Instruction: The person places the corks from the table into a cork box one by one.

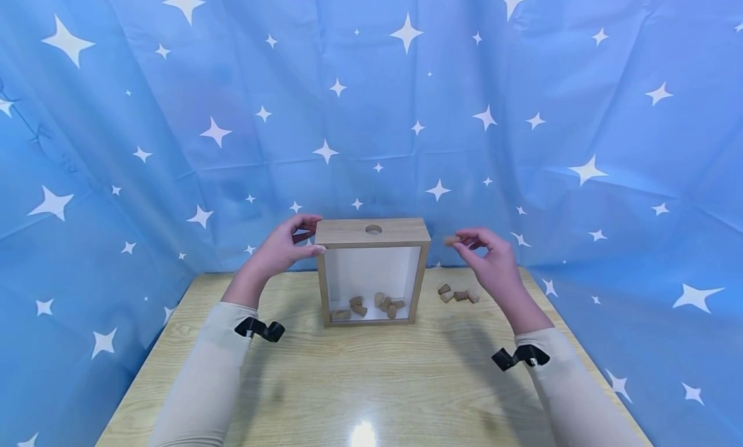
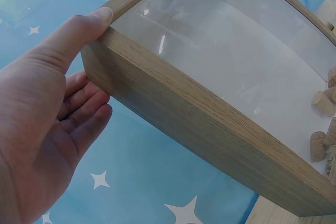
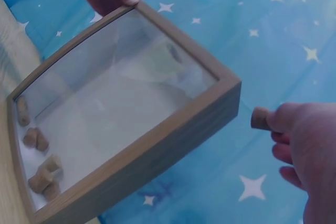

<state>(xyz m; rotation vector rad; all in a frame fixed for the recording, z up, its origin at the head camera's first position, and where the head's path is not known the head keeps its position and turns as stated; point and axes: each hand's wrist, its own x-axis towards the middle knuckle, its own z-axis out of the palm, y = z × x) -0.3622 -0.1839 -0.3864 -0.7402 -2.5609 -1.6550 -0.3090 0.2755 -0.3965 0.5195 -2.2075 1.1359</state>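
A shallow wooden box point(image 1: 400, 230) with a clear front and a round hole point(image 1: 374, 229) in its top stands upright on the table. Several corks point(image 1: 391, 312) lie at the bottom inside it. My left hand point(image 1: 284, 244) grips the box's upper left corner; in the left wrist view the thumb lies on the front frame and the other fingers are behind. To the right of the box, at about the height of its top, my right hand point(image 1: 490, 260) pinches a single cork point(image 3: 260, 118) between thumb and fingertips, apart from the box.
More loose corks point(image 1: 461, 296) lie on the table right of the box. The pale wooden table point(image 1: 325, 382) reaches toward me, and a blue curtain point(image 1: 371, 118) with white stars hangs behind and on both sides.
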